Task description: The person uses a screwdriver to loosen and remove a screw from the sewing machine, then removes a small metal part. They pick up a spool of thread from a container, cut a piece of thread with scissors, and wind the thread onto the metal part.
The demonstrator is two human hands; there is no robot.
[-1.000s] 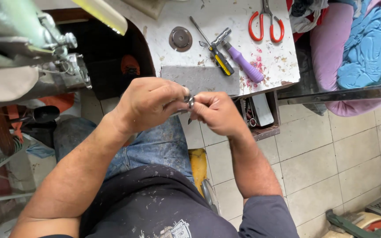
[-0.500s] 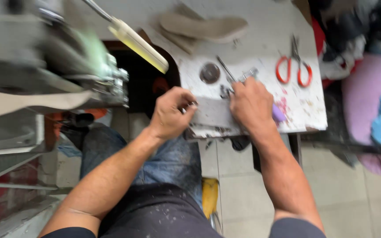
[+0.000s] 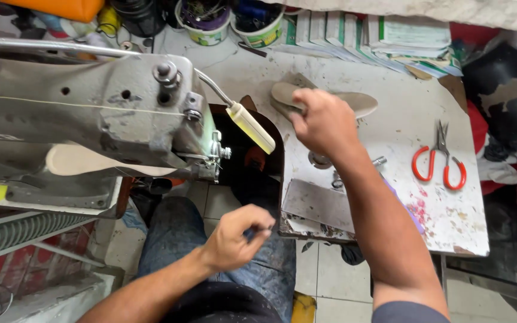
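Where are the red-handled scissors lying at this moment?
In the head view, the red-handled scissors lie on the right side of the white worktable, to the right of the person's right forearm and below the stack of papers.

A flat beige shoe insole [image 3: 354, 101] lies lengthwise on the white worktable, its heel end under the right hand's [image 3: 324, 122] fingers, while the left hand [image 3: 234, 239] pinches a small dark object [image 3: 251, 232], too hidden to identify, above the lap.
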